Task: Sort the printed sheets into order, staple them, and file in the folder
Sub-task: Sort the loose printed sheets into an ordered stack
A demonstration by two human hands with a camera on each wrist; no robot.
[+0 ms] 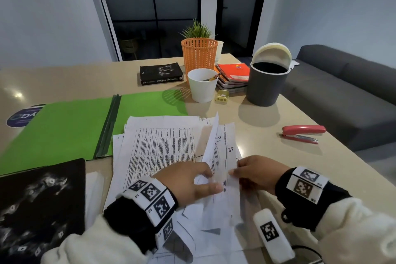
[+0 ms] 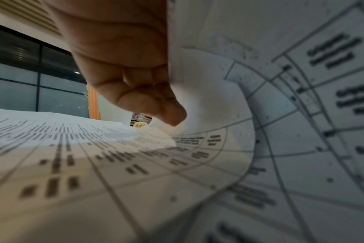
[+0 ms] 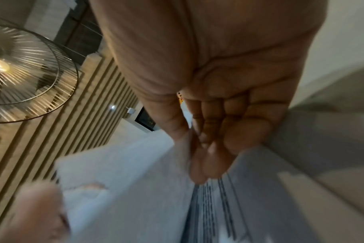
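bare tabletop (image 1: pixel 267 135) between sheets (image 1: pixel 162 143) and stapler (image 1: pixel 302 134), cup (image 1: pixel 202 85), bin (image 1: pixel 265 83) crowding far side, apparently

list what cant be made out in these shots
- Print on the sheets: too small in the head view, blurred in the left wrist view.
- Right hand grip on the lifted sheet: motion blur in the right wrist view.
- Stapler: unseen by both wrist views.
- Folder: near corner covered by a black book.
- Bin inside: too dark.

Print on the sheets (image 2: pixel 119 164) seems too blurred to read.
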